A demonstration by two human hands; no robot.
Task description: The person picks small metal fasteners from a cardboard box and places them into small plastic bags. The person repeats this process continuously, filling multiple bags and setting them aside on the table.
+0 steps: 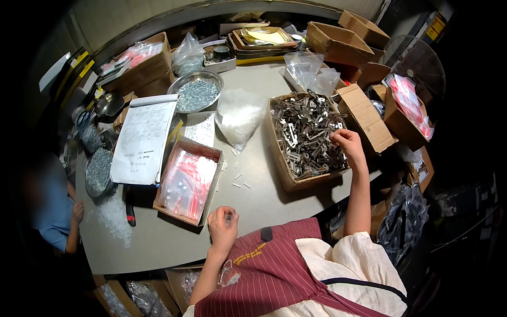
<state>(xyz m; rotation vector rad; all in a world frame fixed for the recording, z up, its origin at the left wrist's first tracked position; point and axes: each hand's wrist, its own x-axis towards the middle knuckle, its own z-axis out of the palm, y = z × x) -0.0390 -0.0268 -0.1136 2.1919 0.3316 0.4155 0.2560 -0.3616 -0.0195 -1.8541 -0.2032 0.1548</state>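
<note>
My right hand (348, 145) is over the right side of a cardboard box (290, 181) heaped with small dark and silver slotted metal pieces (309, 137). Its thumb and fingers are pinched together at the pile; whatever is between them is too small to make out. Near the table's front edge, my left hand (223, 227) is curled closed around something small and dark that I cannot identify. Just beyond it stands a shallow cardboard box (193, 221) of clear plastic bags with red edges (185, 185).
A bag of white plastic pieces (240, 119) lies mid-table, with loose white pins near it. Metal bowls of small screws (198, 95), a written notepad (142, 140) and a red-and-black handled tool (130, 208) are leftward. Cardboard boxes (364, 119) crowd the right. Another person (55, 201) is at far left.
</note>
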